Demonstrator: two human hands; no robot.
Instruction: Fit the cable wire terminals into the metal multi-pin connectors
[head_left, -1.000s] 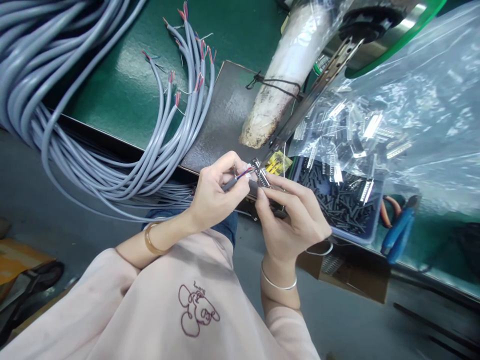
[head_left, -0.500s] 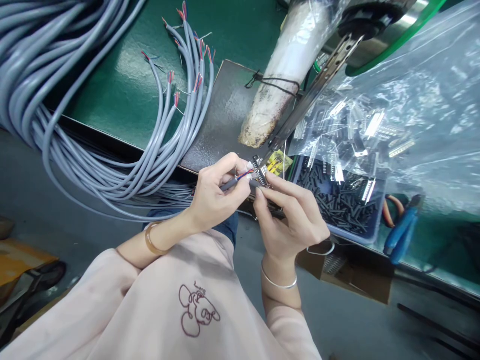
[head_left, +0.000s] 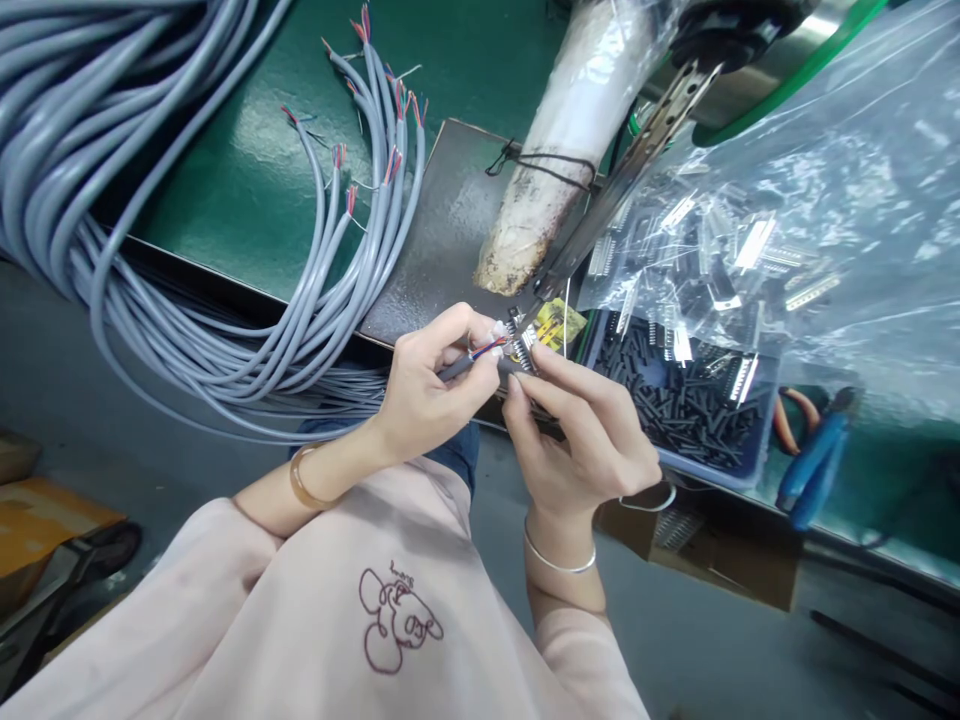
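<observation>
My left hand (head_left: 439,375) is closed on the end of a grey cable (head_left: 459,367), whose thin red and blue wires reach toward a small metal pin connector (head_left: 523,345). My right hand (head_left: 581,425) is closed with its fingertips at the connector's right side, pinching it by the edge. The tip of a soldering iron (head_left: 574,265), mounted above and slanting down, meets the connector between my hands. Whether it touches a wire is too small to tell. A yellow sponge-like piece (head_left: 559,325) lies just behind the connector.
Bundled grey cables (head_left: 247,340) with stripped ends spread at left. A plastic-wrapped tube (head_left: 555,150) hangs over a dark board (head_left: 442,220). At right are a blue bin (head_left: 750,475) of short black tubes, a plastic bag (head_left: 847,230) with connectors, and blue-handled cutters (head_left: 814,460).
Both hands keep their hold and have barely moved. The view has shifted slightly, and the wires and connector remain together at the iron's tip.
</observation>
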